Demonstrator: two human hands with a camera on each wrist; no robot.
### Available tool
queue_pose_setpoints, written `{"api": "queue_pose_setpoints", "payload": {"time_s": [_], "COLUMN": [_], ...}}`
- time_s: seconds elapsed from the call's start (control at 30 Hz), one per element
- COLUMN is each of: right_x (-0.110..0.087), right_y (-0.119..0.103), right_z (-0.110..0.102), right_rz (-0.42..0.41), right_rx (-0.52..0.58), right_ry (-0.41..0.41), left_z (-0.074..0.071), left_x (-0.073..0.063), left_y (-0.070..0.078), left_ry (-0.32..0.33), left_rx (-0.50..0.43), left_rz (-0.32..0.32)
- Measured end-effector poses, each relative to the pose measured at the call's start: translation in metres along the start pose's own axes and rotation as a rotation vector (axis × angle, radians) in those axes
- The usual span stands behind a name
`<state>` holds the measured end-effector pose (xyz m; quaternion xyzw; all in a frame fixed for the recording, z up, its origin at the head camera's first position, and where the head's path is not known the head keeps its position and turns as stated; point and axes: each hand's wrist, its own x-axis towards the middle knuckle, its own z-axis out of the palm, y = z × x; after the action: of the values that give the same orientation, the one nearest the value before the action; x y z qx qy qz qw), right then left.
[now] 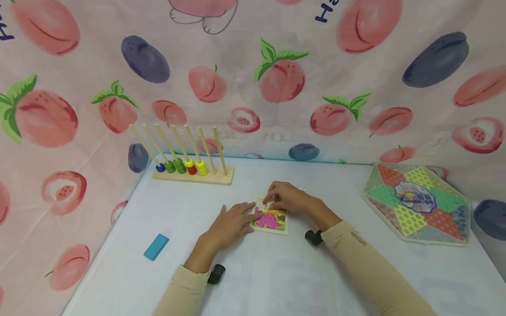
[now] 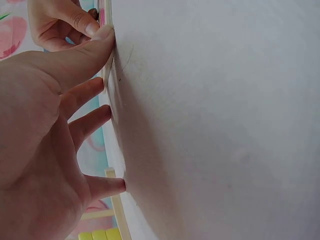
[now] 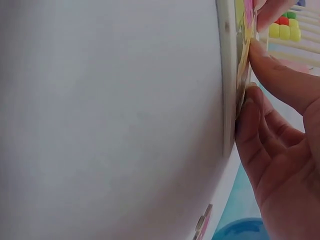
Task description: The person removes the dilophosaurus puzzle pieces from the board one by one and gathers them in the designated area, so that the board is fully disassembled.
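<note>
A small wooden puzzle board [image 1: 270, 222] with a pink dinosaur picture lies on the white table. My left hand [image 1: 229, 226] is at its left side, fingers spread and mostly straight. In the left wrist view, the left thumb [image 2: 92, 55] and a fingertip touch the board's edge. My right hand [image 1: 290, 197] is over the board's upper part. Between its thumb and fingers, in the right wrist view, it pinches a thin yellowish puzzle piece [image 3: 243, 75], tilted against the board. The fingers partly hide that piece in the head view.
Another puzzle piece [image 3: 202, 225] lies beyond the board, mostly behind the right hand. A wooden bead counting rack [image 1: 193, 175] stands at the back left. A blue block [image 1: 156, 246] lies at the left, and a hexagonal Chinese checkers box [image 1: 415, 204] at the right.
</note>
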<state>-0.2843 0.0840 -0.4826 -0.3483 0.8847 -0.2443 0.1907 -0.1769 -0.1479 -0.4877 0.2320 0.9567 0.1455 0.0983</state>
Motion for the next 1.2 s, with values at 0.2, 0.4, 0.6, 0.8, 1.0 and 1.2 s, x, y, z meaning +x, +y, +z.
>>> {"api": "queue_pose_setpoints", "payload": {"time_s": [0.2,0.4,0.6,0.8,1.0,1.2], "right_x": [0.009,0.016,0.019,0.015,0.008,0.001], "right_y": [-0.002,-0.003,-0.005,-0.006,-0.011,-0.017], "right_z": [-0.005,-0.009,-0.009,-0.004,0.001,0.003], "right_rz": [0.037,0.026,0.019,-0.004,-0.002,0.036], "right_rx": [0.019,0.027,-0.006,0.000,-0.021,-0.032], "right_ry": [-0.019,-0.047,-0.050,-0.032,-0.042,-0.043], "left_z": [-0.003,-0.005,-0.007,-0.005,0.001,0.001], "left_x": [0.003,0.005,0.007,0.005,0.001,0.000], "left_y": [-0.003,-0.006,-0.008,-0.008,-0.005,-0.002], "left_ry": [0.009,0.007,-0.002,-0.004,0.001,0.007], "left_rx": [-0.002,-0.001,0.003,0.031,0.018,0.007], "left_rz": [-0.002,0.000,0.002,-0.002,0.000,0.009]}}
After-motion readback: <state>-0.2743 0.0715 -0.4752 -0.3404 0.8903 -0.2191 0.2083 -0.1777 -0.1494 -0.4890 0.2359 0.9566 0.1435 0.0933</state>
